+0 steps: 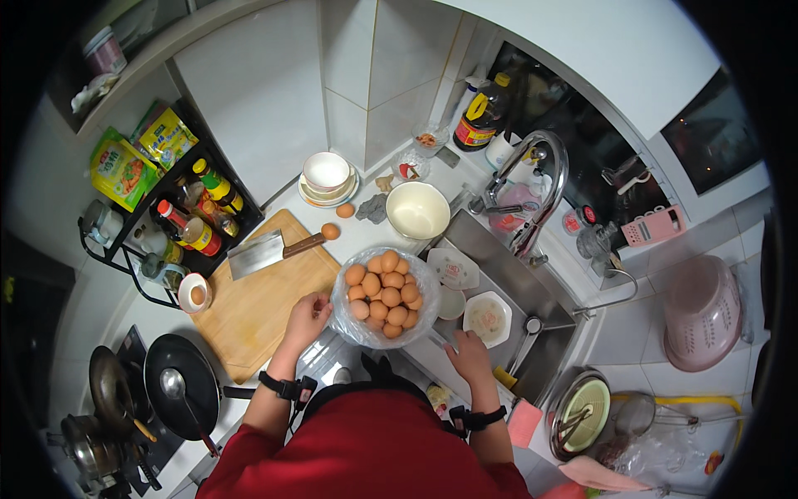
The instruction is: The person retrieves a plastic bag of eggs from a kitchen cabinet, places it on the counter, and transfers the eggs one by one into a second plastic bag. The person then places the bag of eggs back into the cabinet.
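Observation:
A bowl lined with clear plastic film [340, 324] holds many brown eggs [391, 296] at the counter's front edge, close to my body. My left hand [310, 321] touches the film on the bowl's left side, thumb and fingers curled together. On the right, my right hand [467, 355] is beside the film's edge, over the sink's front edge; whether it pinches the film is unclear. Left of the bowl lies a wooden cutting board [280, 318] with a cleaver [257, 254] on it. One loose egg [330, 231] rests at the cleaver's handle, another [345, 210] behind it.
A cream bowl [418, 211] stands behind the eggs. The steel sink [555, 349] at right holds dishes [487, 319] under a curved faucet [561, 168]. A condiment rack [249, 212], a small bowl with an egg [206, 288] and a black pan [199, 355] are at left.

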{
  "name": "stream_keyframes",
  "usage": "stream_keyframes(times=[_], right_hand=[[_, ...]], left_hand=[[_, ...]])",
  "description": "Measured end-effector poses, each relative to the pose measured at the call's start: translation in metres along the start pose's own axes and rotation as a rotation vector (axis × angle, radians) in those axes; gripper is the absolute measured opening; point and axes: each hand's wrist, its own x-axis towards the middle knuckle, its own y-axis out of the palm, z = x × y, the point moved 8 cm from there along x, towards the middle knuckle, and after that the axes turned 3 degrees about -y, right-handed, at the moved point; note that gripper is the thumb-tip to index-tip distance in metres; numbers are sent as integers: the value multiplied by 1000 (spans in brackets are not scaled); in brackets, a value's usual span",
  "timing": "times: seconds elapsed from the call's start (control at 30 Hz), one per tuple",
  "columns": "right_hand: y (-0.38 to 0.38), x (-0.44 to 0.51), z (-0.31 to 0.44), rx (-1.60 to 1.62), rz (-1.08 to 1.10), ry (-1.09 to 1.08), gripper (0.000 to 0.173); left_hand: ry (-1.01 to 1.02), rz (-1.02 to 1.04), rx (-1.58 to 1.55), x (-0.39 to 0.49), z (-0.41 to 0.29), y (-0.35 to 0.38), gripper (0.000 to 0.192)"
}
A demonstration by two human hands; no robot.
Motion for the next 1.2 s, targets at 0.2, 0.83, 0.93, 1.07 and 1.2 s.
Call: stream_keyframes(times=[0.2,0.83,0.93,1.07,1.2], right_hand=[[-12,61,26,235,-110,-250,26],[-8,220,136,470,-157,-472,15],[33,289,176,422,-283,-487,20],[107,373,192,377,-85,-213,32],[149,405,182,392,5,-39,44]], left_hand=[[75,-211,190,57,-15,4,22],[66,76,919,234,32,69,40],[159,32,879,232,27,68,34],[324,-226,562,214,-5,35,29],[42,-334,-160,181,12,2,21]])
